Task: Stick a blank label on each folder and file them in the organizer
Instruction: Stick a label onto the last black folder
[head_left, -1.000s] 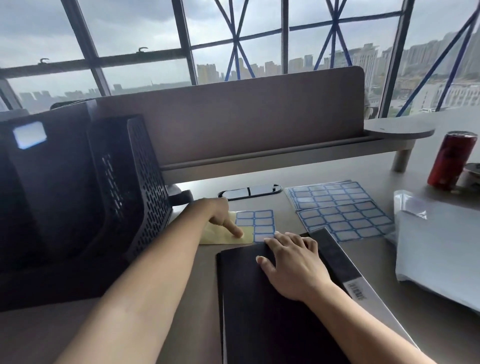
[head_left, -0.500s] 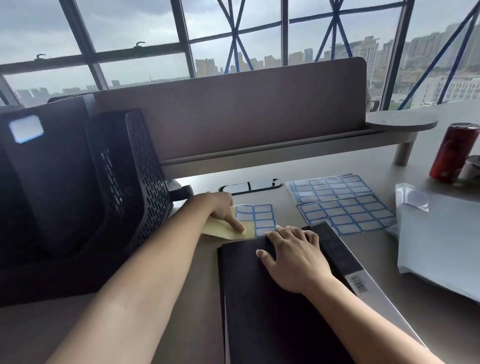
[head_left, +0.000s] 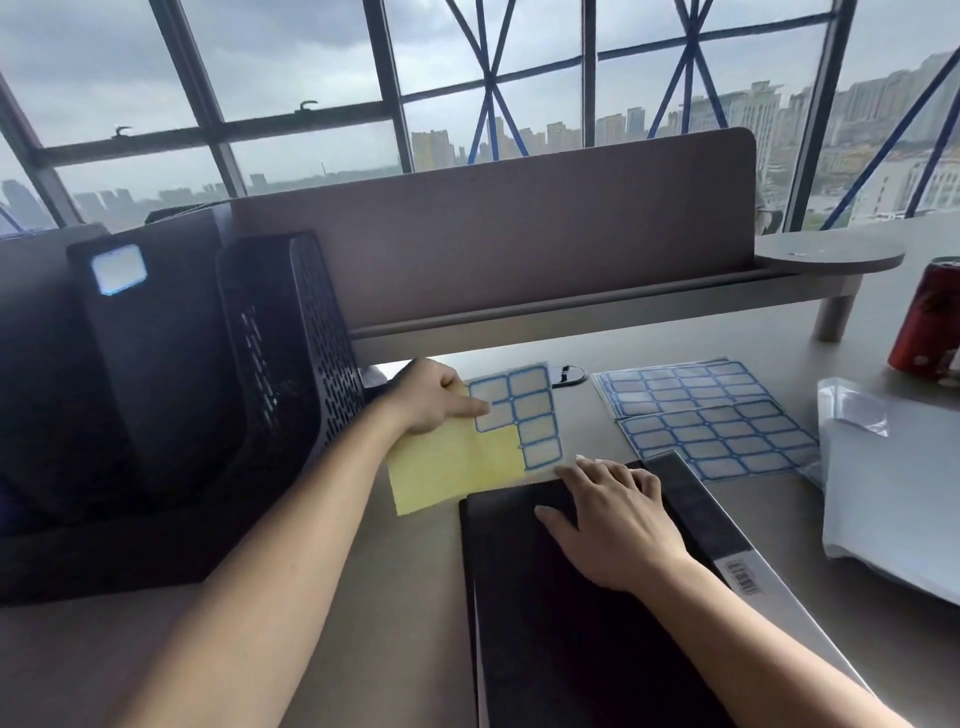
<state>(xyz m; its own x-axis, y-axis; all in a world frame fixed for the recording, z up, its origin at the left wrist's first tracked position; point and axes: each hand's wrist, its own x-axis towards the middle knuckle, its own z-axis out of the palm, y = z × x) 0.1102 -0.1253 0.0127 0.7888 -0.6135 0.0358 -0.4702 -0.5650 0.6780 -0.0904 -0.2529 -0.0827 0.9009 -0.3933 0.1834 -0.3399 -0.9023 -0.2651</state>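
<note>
- Black folder (head_left: 545, 623) lies flat on the desk (head_left: 395, 597) nearest the camera. Its long axis runs near to far, with the far end tipped slightly right.
- A second folder (head_left: 727, 545) with a barcode sticks out from under its right edge, on the same axis.
- Right hand (head_left: 618, 525) rests palm-down on the top folder's far end, fingers straight and gripping nothing.
- Left hand (head_left: 431, 397) pinches the partly used label sheet (head_left: 467, 467) at its upper left edge, just beyond the folder's far left corner. Yellow backing faces near, remaining blue-bordered labels are at the far right.
- Full label sheets (head_left: 701, 410) lie right of it, with a plastic packet (head_left: 893, 483) further right.
- Black mesh organizer (head_left: 291, 353) stands left, holding one upright labelled folder (head_left: 150, 364).
- Phone (head_left: 569, 374) is mostly hidden behind the held sheet.
- Red can (head_left: 924, 317) is far right, the desk divider (head_left: 519, 234) across the back.
</note>
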